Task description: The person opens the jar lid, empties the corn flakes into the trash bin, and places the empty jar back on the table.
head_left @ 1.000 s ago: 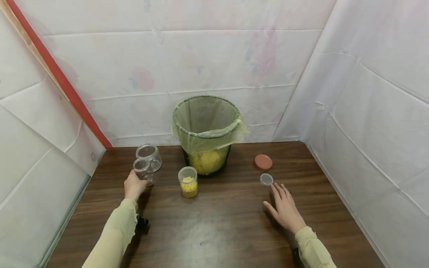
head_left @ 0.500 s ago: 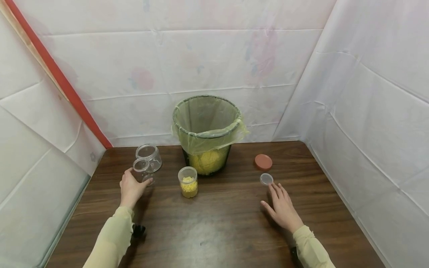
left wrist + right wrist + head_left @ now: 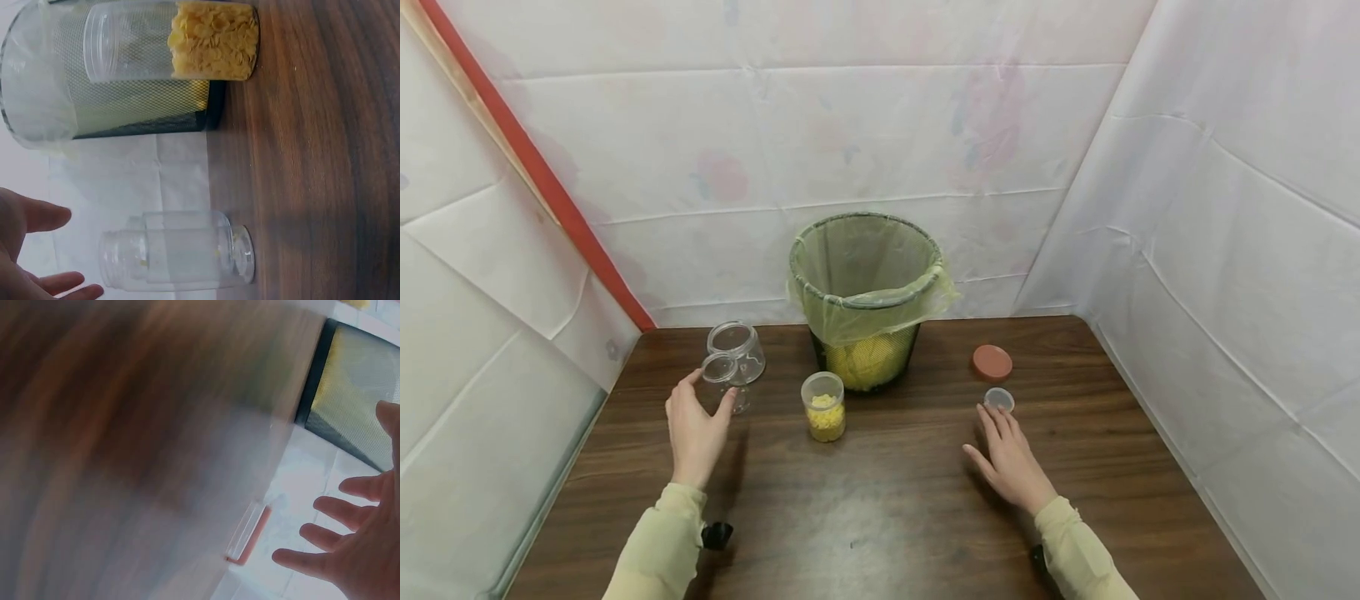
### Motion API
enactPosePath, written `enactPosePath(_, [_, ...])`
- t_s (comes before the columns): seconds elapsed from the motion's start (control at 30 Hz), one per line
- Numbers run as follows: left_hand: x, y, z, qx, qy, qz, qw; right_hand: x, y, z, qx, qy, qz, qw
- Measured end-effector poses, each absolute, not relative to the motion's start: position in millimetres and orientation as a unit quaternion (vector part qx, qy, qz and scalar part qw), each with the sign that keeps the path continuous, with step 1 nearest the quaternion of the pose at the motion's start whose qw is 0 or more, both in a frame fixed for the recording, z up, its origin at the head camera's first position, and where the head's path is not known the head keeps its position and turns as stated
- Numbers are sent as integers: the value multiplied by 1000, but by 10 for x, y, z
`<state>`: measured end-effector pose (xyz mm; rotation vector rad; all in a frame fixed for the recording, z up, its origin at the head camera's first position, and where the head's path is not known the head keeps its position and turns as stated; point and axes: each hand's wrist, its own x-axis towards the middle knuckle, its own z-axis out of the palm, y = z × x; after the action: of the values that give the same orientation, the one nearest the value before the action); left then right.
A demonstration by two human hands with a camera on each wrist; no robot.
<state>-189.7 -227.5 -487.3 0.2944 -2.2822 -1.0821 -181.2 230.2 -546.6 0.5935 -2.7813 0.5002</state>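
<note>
Two empty clear plastic jars stand upright at the table's far left, mouths up, long axes vertical: the small clear narrow jar [image 3: 725, 381] in front of the wider clear round jar [image 3: 737, 350]. The left hand [image 3: 694, 432] sits just beside the small one, fingers spread and relaxed, holding nothing. The right hand [image 3: 1009, 461] lies flat on the dark brown wooden table [image 3: 895, 517], fingers straight, fingertips near a small clear plastic lid [image 3: 998, 399].
</note>
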Motion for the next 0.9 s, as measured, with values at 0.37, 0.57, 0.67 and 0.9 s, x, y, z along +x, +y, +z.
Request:
enactPosePath(0.37, [-1831, -2126, -4834, 47, -840, -386, 377, -1891, 1820, -5406, 263, -938, 188, 127])
enactPosePath(0.57, [-1774, -2049, -4830, 31, -842, -384, 378, -1935, 1582, -5329, 299, -925, 188, 139])
enactPosePath(0.67, [-1756, -2027, -4847, 19, -846, -375, 379, -1963, 1472, -5285, 312, -921, 183, 145])
enactPosePath(0.9, [-1711, -1965, -4871, 7, -852, -373, 367, -2024, 1228, -5216, 339, -911, 184, 148])
